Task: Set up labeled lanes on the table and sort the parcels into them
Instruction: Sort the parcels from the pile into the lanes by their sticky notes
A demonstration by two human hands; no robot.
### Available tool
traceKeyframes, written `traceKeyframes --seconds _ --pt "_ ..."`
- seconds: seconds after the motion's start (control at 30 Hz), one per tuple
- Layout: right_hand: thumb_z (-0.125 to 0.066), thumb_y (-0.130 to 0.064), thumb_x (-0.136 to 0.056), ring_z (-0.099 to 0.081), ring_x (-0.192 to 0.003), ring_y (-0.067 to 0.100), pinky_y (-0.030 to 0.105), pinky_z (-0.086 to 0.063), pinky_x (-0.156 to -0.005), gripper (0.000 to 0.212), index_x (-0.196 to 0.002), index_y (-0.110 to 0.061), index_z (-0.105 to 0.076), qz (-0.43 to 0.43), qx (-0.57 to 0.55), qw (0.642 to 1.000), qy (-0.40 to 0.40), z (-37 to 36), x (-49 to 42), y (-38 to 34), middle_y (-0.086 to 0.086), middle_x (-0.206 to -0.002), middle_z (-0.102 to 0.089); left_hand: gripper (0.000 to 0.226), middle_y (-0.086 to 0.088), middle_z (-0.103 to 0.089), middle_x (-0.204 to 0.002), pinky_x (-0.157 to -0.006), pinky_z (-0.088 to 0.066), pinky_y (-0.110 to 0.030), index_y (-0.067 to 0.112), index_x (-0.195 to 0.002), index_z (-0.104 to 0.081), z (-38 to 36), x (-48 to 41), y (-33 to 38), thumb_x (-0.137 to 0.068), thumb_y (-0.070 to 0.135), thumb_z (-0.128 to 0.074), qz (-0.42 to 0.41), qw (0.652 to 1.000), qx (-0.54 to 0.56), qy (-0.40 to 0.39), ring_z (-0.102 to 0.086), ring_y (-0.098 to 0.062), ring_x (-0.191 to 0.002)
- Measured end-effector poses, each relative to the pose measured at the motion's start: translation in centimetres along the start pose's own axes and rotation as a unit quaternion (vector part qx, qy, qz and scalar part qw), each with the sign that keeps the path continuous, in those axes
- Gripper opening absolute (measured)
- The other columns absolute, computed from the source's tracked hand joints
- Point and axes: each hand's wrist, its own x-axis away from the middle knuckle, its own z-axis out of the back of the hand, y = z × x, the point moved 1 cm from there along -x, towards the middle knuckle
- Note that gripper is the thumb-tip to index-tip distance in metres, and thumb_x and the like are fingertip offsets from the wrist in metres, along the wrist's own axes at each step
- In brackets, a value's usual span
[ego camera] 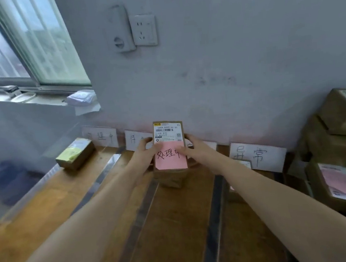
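While gripped at both sides, w/ fingers of the left hand (146,152) & right hand (198,151) curled round it, a brown parcel (168,131) w/ pink note (171,160) is held over the table's (37,209) mid lane, near the wall cards (258,156); another parcel (75,154) is seen in the left lane.

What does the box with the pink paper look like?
It is a small brown cardboard parcel, held face up between both hands above the wooden table, near the wall. A white shipping label with barcodes covers its far half. A pink note with black handwritten characters covers the near half. The left hand grips its left side and the right hand its right side, thumbs on its top. Whether it rests on something beneath is unclear.
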Motion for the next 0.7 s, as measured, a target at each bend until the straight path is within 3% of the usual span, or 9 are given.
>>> traceKeyframes --seconds 0.17,0.3,0.4,0.47,0.57,0.7 --pt "-0.062 -0.034 -0.093 -0.067 -0.088 0.016 0.029 -0.057 -0.063 0.068 -0.150 -0.025 -0.025 -0.008 -0.059 0.998 -0.037 -7.7 -2.3 -3.9 0.003 -0.115 -0.065 0.044 -0.004 -0.067 -0.098 -0.078 -0.057 -0.040 0.023 -0.135 -0.040 8.5 -0.4 -1.2 -0.095 0.030 -0.055 0.015 0.999 0.010 0.029 -0.066 -0.020 -0.090" --pt "-0.063 -0.034 -0.092 -0.067 -0.089 0.013 0.032 -0.059 -0.069 0.066 -0.147 -0.025 -0.029 -0.011 -0.065 0.997 -0.032 -14.3 -4.4 -6.8 0.004 -0.118 -0.066 0.032 0.000 -0.065 -0.101 -0.073 -0.056 -0.037 0.020 -0.128 -0.045 16.6 -1.3 -2.0 -0.098 0.031 -0.050 0.002 0.998 -0.050 0.023 -0.064 -0.017 -0.088" --pt "-0.061 -0.030 -0.094 -0.061 -0.082 0.006 0.024 -0.052 -0.057 0.061 -0.146 -0.023 -0.031 -0.036 -0.078 0.996 -0.023 -18.2 -5.9 -8.0 -0.005 -0.104 -0.062 0.029 -0.002 -0.061 -0.106 -0.072 -0.052 -0.034 0.017 -0.124 -0.051 22.2 -2.2 -3.1 -0.099 0.031 -0.047 -0.003 0.994 -0.096 0.043 -0.060 -0.020 -0.090" --pt "-0.062 -0.028 -0.094 -0.059 -0.082 0.006 0.025 -0.048 -0.055 0.060 -0.145 -0.022 -0.031 -0.053 -0.079 0.995 -0.019 -20.3 -6.7 -8.2 -0.003 -0.105 -0.061 0.026 -0.004 -0.058 -0.110 -0.067 -0.048 -0.029 0.016 -0.121 -0.054 25.4 -2.9 -4.0 -0.099 0.028 -0.047 0.001 0.991 -0.120 0.056 -0.057 -0.019 -0.090" --pt "-0.062 -0.027 -0.094 -0.061 -0.087 0.011 0.029 -0.052 -0.058 0.062 -0.146 -0.022 -0.030 -0.070 -0.085 0.994 -0.008 -22.5 -8.0 -8.3 0.000 -0.110 -0.061 0.027 -0.005 -0.058 -0.111 -0.069 -0.046 -0.030 0.014 -0.123 -0.055 28.5 -4.2 -5.1 -0.098 0.025 -0.048 0.005 0.988 -0.140 0.057 -0.057 -0.020 -0.093" --pt "-0.062 -0.030 -0.093 -0.062 -0.087 0.010 0.026 -0.052 -0.054 0.065 -0.147 -0.025 -0.026 -0.079 -0.086 0.993 -0.013 -24.0 -9.8 -8.6 -0.005 -0.108 -0.061 0.027 -0.007 -0.059 -0.110 -0.071 -0.046 -0.030 0.014 -0.122 -0.056 29.9 -6.1 -5.5 -0.098 0.022 -0.048 0.003 0.987 -0.152 0.042 -0.057 -0.021 -0.093"
